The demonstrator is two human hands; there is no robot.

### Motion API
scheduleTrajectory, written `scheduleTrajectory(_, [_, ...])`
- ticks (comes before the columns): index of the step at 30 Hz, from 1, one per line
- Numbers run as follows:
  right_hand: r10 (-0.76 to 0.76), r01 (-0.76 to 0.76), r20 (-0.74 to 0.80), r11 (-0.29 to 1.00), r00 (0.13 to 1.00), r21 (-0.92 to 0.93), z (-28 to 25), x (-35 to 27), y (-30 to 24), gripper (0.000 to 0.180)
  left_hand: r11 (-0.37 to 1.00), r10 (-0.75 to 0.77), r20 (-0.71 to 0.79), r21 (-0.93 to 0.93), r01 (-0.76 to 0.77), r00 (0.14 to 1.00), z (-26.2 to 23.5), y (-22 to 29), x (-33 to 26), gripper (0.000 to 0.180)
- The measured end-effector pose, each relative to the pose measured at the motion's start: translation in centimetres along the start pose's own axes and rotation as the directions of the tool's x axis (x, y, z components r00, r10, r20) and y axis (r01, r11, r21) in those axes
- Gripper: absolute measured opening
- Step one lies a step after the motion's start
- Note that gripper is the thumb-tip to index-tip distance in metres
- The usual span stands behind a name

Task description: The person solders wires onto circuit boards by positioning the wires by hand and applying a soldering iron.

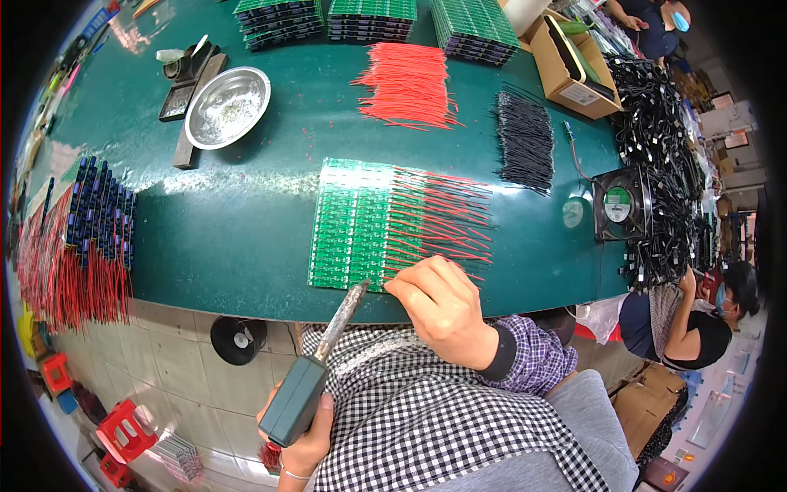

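Observation:
My left hand is wrapped round the dark green handle of a soldering iron. Its long metal barrel points up and right, with the tip at the lower edge of a green circuit board panel. My right hand is closed in a pinch at the panel's lower right corner, fingertips close to the iron's tip. What sits between those fingers is too small to make out. Rows of red and black wires stick out from the panel's right side.
Beyond the panel lie a red wire bundle and a black wire bundle. A metal bowl stands at the far left, wired boards at the left. Rightward are a small fan, black cables and a seated co-worker.

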State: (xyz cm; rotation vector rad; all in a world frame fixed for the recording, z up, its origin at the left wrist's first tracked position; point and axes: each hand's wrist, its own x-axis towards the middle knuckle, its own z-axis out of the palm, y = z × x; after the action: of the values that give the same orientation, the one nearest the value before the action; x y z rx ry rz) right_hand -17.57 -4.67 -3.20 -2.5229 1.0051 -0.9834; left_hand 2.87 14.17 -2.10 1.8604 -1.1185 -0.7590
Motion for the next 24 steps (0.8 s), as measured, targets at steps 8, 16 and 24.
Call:
scheduleTrajectory(8, [-0.011,0.011,-0.008,1.0,1.0,0.002,0.0,-0.38,-0.42,0.024,0.998,0.064,-0.049,-0.016,-0.065,0.997,0.01,0.05,0.25,0.021])
scheduleTrajectory(16, [0.001,-0.001,0.019,1.0,1.0,-0.017,0.14,-0.56,-0.35,0.024,0.998,0.063,0.019,0.015,-0.063,0.998,-0.12,0.41,0.42,0.02])
scheduleTrajectory(24, [0.006,-0.006,0.014,1.0,1.0,-0.019,0.21,-0.69,-0.61,0.025,0.998,0.049,0.059,0.034,-0.051,0.997,-0.33,0.75,0.58,0.018])
